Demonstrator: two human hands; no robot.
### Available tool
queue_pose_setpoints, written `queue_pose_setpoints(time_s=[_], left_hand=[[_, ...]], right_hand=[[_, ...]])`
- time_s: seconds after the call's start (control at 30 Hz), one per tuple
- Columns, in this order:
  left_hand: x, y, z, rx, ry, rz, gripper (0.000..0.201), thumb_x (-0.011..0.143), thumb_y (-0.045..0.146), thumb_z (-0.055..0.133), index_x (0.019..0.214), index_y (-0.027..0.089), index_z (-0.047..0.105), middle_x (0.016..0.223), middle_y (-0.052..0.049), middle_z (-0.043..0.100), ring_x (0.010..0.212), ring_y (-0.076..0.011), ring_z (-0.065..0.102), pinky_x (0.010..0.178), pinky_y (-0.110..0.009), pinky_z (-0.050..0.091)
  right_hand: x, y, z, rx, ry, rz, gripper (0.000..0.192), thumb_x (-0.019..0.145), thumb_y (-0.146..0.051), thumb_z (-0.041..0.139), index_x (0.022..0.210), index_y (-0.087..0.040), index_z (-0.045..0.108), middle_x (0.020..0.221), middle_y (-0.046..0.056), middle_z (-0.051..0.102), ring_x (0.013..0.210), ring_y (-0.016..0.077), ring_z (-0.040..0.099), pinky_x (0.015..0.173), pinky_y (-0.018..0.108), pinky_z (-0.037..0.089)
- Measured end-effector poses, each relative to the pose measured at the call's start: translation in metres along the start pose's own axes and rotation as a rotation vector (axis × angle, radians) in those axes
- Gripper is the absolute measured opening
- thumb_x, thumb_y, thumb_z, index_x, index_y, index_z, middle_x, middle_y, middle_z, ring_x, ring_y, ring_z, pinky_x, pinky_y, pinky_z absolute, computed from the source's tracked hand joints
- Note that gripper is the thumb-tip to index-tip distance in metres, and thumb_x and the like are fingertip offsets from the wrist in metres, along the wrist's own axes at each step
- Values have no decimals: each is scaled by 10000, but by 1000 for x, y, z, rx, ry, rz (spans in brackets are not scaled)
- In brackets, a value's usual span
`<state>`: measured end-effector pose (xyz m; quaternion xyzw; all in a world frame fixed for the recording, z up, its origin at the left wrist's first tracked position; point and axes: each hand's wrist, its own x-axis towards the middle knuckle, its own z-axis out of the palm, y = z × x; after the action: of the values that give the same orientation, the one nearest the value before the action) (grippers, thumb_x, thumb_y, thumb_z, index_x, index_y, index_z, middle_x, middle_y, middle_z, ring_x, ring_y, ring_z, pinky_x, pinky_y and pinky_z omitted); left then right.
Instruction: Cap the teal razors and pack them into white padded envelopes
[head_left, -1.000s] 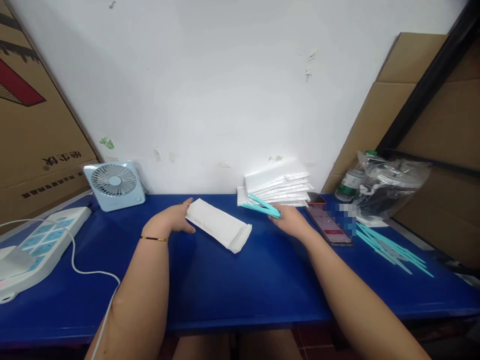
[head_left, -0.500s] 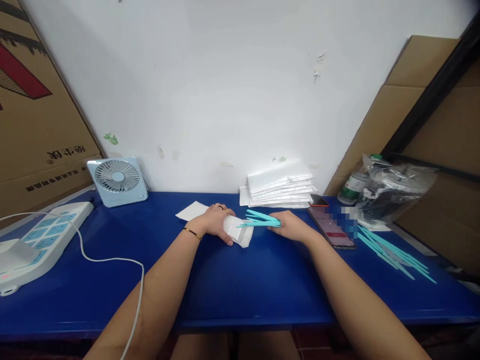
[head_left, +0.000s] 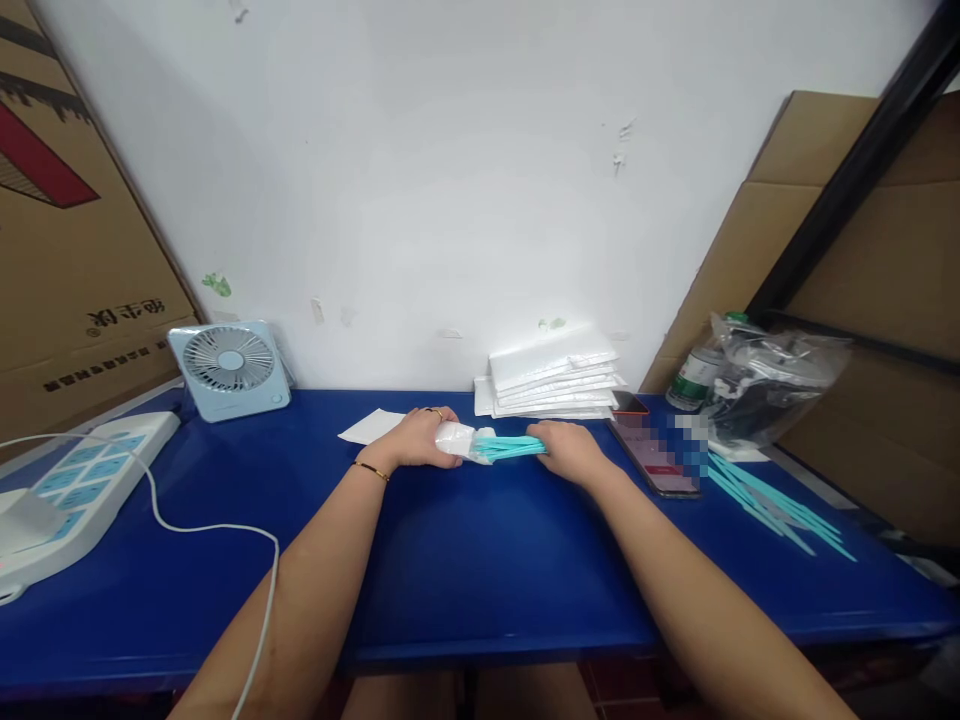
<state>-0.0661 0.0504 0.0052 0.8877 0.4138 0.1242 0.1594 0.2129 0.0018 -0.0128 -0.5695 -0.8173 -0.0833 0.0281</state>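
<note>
Left hand [head_left: 424, 437] curled around a white pouch [head_left: 455, 438] at mid-table, squeezing it near its right-hand mouth. Right hand [head_left: 571, 447] closed on a bundle of teal strips [head_left: 510, 446], left ends at that mouth. Far: stacked pouches [head_left: 555, 372]. Right: phone [head_left: 652, 462], bottle [head_left: 696, 375]. Left: fan [head_left: 230, 370]; cable [head_left: 274, 580] crosses left forearm. Carton [head_left: 82, 260], far left: dark Chinese characters, apparently inverted. Bottle label: too small to read.

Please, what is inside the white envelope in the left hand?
Turquoise strips, held by the right hand, meet the envelope at its open end; their tips appear inside. How far they go, or whether anything lies deeper, cannot be seen: the envelope and left hand cover it.
</note>
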Motion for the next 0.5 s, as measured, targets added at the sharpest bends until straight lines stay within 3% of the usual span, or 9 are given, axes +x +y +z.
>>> queue_pose_setpoints(time_s=[0.23, 0.5], left_hand=[[2, -8, 10, 58, -96, 24, 842, 514, 593, 714, 1260, 286, 472, 1248, -47, 550, 1185, -304, 464, 1054, -425, 240], [-1, -13, 9, -18, -119, 25, 867, 565, 620, 686, 1324, 290, 427, 1299, -49, 507, 1195, -288, 457, 987, -358, 354]], right_hand=[[4, -9, 2, 71, -49, -25, 211, 760, -202, 518, 963, -239, 562, 963, 27, 622, 788, 176, 585, 564, 243, 291], [1, 5, 2, 84, -56, -41, 211, 773, -158, 511, 959, -235, 573, 961, 40, 601, 826, 180, 582, 567, 238, 303]])
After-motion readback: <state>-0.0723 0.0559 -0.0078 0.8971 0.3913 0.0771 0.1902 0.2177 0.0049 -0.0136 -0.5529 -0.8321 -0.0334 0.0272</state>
